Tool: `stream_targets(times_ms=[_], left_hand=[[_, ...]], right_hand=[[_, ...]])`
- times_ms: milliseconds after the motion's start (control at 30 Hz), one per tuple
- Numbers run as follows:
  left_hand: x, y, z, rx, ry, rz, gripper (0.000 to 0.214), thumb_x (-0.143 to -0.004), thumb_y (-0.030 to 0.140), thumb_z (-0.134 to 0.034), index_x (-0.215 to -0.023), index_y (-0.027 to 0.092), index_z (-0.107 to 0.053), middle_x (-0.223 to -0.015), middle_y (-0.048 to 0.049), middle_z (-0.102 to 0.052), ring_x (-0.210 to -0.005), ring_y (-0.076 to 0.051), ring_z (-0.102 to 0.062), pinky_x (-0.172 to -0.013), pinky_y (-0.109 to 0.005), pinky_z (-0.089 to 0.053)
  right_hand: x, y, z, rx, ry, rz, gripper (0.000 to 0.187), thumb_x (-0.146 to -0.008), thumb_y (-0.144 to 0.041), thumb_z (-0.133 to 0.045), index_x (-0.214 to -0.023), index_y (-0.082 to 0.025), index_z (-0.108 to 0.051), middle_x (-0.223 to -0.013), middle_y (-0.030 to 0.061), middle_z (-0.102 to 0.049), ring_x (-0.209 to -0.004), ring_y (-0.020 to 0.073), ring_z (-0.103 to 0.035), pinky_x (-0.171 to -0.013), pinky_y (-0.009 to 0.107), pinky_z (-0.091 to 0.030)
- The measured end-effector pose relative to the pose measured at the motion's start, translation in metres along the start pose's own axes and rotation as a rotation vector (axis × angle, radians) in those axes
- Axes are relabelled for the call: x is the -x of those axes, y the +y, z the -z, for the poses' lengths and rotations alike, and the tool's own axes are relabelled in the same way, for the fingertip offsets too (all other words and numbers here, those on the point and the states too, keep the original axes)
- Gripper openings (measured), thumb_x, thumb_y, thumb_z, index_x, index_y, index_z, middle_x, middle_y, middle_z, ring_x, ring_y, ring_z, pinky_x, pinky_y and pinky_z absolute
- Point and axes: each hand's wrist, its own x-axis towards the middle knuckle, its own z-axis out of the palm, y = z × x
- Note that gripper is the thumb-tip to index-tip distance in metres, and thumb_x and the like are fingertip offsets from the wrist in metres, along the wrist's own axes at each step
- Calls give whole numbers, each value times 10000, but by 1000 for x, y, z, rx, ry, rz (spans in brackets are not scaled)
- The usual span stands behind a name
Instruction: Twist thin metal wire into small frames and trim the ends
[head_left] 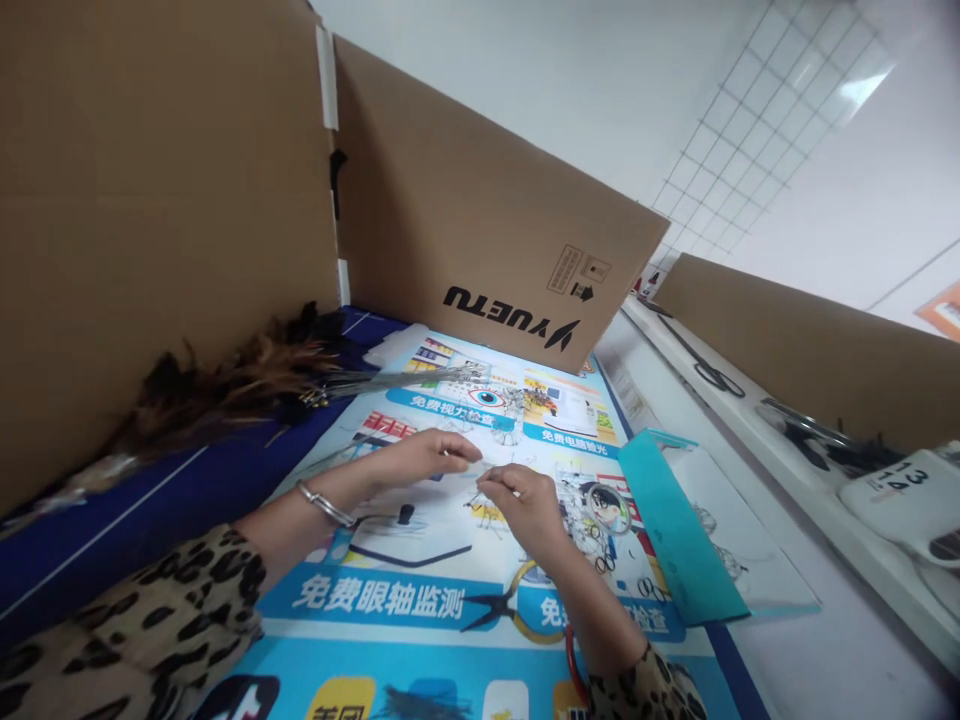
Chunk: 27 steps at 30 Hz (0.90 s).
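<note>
My left hand [431, 455] reaches in over the printed poster sheet [337, 645], its fingers and thumb brought together. My right hand [529, 508] faces it closely, thumb and forefinger pinched. Whatever lies between the fingertips is too thin and pale to make out. Below the right hand lie pliers [499, 607] with dark jaws and yellow handles, partly hidden by my forearm. Tangled thin wire pieces [592, 520] and small dark rings spread to the right of my hands. A bundle of thin wires [405, 378] lies beyond them.
Brown feathers [225, 385] pile at the left beside a cardboard wall [465, 220]. A teal folder [679, 535] stands at the right. Scissors [716, 375] and a white mug [904, 505] rest on the ledge. A red handle [574, 665] shows by my right forearm.
</note>
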Motion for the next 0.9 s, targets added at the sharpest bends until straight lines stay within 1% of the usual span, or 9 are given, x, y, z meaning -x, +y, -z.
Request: stream_targets(times_ms=[100,233,367,500,567,667,733,800,900], left_hand=[[-1,-6,4,40,82,36,285,-764,352,-564,-966,168,-647,-1001,-49,-645,-929,-184,-547,-846,-305,-391],[-1,-9,-2,84,116,64,286,-743,365,-579,-916,153,-664,-883,-47,-663,-790,-165,-551,-707,-269,-410],[-1,-8,-6,123,137,83,277,-723,365,-595,-878,150,-676,-805,-47,-660,-712,-150,-536,-616,-242,-385],[-1,-5,-7,156,180,103,270,-722,391,-591,-803,145,-668,-682,-22,-613,-623,-129,-504,-546,-225,-350],[0,-2,-8,175,190,114,278,-727,409,-584,-767,144,-660,-620,-3,-570,-567,-114,-470,-510,-218,-324],[3,4,-16,212,168,136,308,-736,429,-577,-760,133,-656,-570,8,-534,-495,-94,-419,-465,-212,-280],[6,9,-25,240,123,151,329,-735,437,-584,-750,117,-658,-564,-5,-543,-477,-93,-417,-456,-215,-278],[10,15,-36,286,69,160,351,-754,450,-566,-767,111,-659,-596,-29,-572,-507,-109,-461,-465,-218,-296],[15,23,-51,647,42,147,305,-770,412,-585,-718,115,-630,-675,-42,-586,-595,-116,-491,-524,-220,-326]], right_hand=[[1,10,-10,28,-43,-2,121,-794,-228,-579,-778,-243,-697,-815,8,-692,-806,165,-625,-762,259,-466],[2,26,-20,101,-99,-47,128,-798,-232,-567,-770,-230,-692,-781,-4,-689,-742,151,-621,-710,241,-465],[3,33,-23,120,-53,-41,138,-814,-251,-556,-783,-212,-685,-837,3,-688,-794,147,-621,-730,227,-459],[2,31,-21,143,-73,-27,126,-807,-215,-563,-753,-211,-678,-786,-2,-686,-751,144,-625,-699,228,-470],[2,27,-16,146,11,6,134,-817,-214,-554,-761,-210,-675,-817,7,-686,-784,149,-626,-729,241,-475],[1,18,-5,162,220,101,133,-837,-205,-536,-822,-210,-669,-846,20,-680,-824,153,-620,-781,269,-479],[2,12,2,203,326,202,129,-834,-173,-543,-873,-211,-660,-847,27,-673,-826,154,-614,-783,288,-484],[5,8,7,269,363,343,164,-821,-123,-551,-920,-210,-647,-851,36,-667,-818,156,-607,-760,303,-491],[9,6,8,431,324,581,275,-794,-57,-557,-1011,-216,-613,-881,50,-667,-816,169,-598,-713,326,-486]])
